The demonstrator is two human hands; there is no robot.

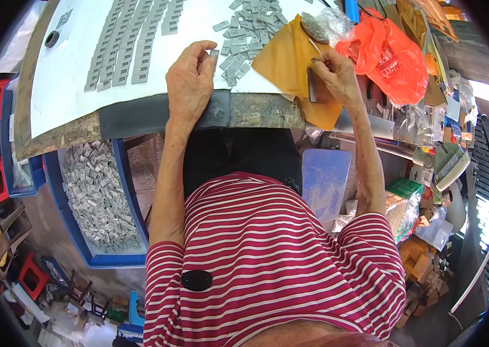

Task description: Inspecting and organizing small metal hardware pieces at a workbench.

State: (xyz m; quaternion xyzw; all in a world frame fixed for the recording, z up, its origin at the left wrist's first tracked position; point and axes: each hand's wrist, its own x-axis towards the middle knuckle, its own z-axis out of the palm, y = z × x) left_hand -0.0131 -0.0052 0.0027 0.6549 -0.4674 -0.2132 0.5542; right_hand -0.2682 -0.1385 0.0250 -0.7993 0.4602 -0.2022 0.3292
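Note:
My left hand (190, 84) is over the table's near edge, thumb and index finger pinched on a small grey flat piece (214, 53). Just beyond it spreads a loose pile of similar grey pieces (251, 29). To the left, more of them lie in long overlapping rows (140, 52) on the white tabletop (65, 75). My right hand (338, 75) is closed on a thin light-coloured rod (314, 45), whose lower part the fingers hide. Beneath that hand, a yellow-brown sheet (282, 55) drapes over the table edge.
A red plastic bag (392, 58) and clear plastic (336, 24) crowd the table's right side. A small black ring (52, 39) lies far left. Below, a blue tray (85, 253) holds many grey pieces. A blue stool top (325, 179) is below right.

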